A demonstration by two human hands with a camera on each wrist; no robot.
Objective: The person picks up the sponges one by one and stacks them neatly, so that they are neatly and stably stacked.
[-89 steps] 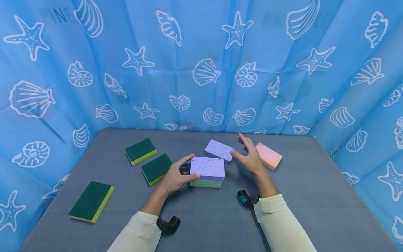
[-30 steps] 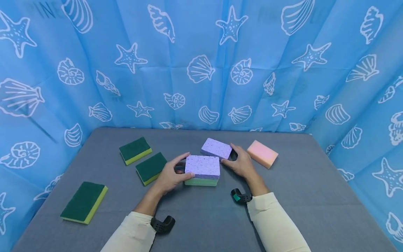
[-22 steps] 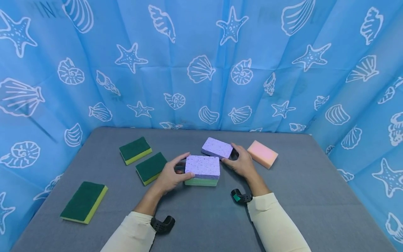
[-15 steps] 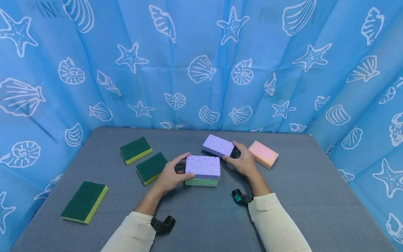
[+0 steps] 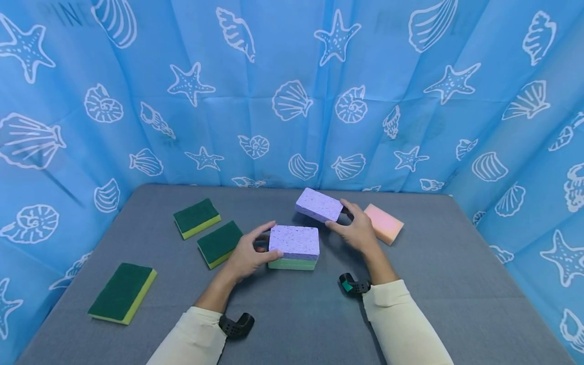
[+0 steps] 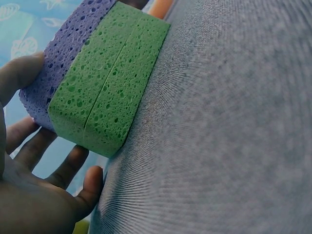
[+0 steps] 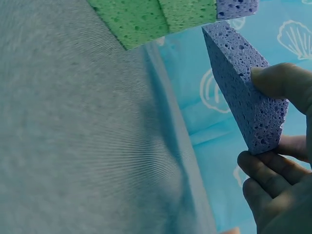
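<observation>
My right hand pinches the loose purple sponge by its end, lifted above the table's middle; my left hand clamps the sponge stack. I'd square its edges over the stack, lowering flat.

Both arms wear cream long sleeves; each wrist carries a black strapped device, the right one seemingly teal-accented.

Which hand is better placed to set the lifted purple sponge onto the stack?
Right. The right hand grips the lifted purple sponge; the left hand holds the stack.
</observation>
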